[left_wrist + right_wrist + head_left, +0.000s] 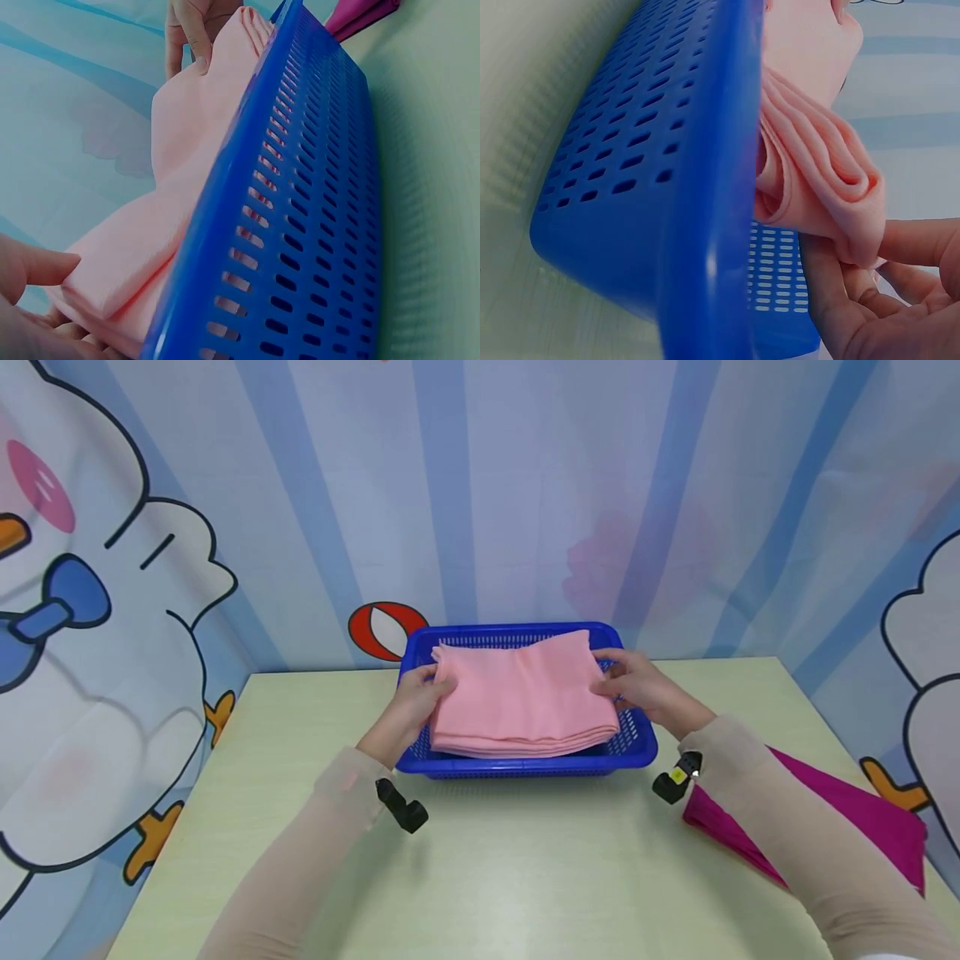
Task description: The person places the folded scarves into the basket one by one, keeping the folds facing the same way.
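Observation:
A folded pink cloth (521, 697) lies over the opening of a blue plastic basket (525, 768), its layers stacked toward the front. My left hand (415, 703) pinches the cloth's left side, thumb on top and fingers underneath, as the left wrist view shows. At the opposite side my right hand (637, 685) grips the cloth between thumb and fingers. In the right wrist view the folded layers of the cloth (817, 150) curl just above the right fingers (829, 292), inside the basket's rim.
A magenta cloth (847, 810) lies on the table (510, 868) at the right, partly under my right forearm. Behind the basket hangs a blue striped backdrop (517, 485) with cartoon figures. Black wrist cameras are strapped on both sleeves.

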### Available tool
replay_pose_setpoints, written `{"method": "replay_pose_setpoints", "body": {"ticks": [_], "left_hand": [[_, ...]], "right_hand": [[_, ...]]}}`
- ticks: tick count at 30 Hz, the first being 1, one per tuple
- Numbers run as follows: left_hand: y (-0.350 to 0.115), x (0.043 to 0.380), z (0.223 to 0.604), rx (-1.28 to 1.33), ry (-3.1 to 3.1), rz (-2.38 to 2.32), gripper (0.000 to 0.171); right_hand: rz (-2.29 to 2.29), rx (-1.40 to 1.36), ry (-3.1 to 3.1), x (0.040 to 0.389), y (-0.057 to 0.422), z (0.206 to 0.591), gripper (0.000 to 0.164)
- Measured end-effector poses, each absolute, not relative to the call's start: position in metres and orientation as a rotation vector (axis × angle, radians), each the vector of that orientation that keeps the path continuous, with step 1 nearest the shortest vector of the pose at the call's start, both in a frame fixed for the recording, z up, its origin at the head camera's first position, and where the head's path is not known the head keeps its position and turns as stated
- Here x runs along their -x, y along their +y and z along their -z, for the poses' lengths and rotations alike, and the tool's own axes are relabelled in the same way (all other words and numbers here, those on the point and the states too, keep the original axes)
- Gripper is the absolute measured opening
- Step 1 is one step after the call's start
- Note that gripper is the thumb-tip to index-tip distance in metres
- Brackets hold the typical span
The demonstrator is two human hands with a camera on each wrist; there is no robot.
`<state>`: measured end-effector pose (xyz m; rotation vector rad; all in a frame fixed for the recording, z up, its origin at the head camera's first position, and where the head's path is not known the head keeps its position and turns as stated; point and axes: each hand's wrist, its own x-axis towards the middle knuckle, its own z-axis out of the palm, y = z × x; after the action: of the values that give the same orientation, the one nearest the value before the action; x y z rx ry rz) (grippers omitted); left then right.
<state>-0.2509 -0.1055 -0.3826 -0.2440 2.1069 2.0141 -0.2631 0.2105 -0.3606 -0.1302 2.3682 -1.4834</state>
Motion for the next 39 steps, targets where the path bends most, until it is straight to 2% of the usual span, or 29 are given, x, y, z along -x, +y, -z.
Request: {"method": "replay_pose_setpoints", "body": {"ticks": [15, 24, 29, 39], "left_hand": [[-0.096, 0.248, 0.391, 0.211, 2.19, -1.96, 0.048], [-0.091, 0.245, 0.392, 0.191, 2.406, -1.897, 0.045], [-0.091, 0.245, 0.383, 0.159, 2.373, -1.972, 0.045], [-0.093, 0.241, 0.379, 0.127, 2.372, -1.92, 0.044]], "right_hand": [[1.42, 0.162, 2.417, 0.262, 0.208, 0.373, 0.061], [1.489, 0.223, 2.411, 0.255, 0.207, 0.364, 0.039], [1.465, 0.286, 2.442, 0.251, 0.205, 0.355, 0.035], [1.503, 0.33, 2.41, 0.248, 0.211, 0.359, 0.033]]}}
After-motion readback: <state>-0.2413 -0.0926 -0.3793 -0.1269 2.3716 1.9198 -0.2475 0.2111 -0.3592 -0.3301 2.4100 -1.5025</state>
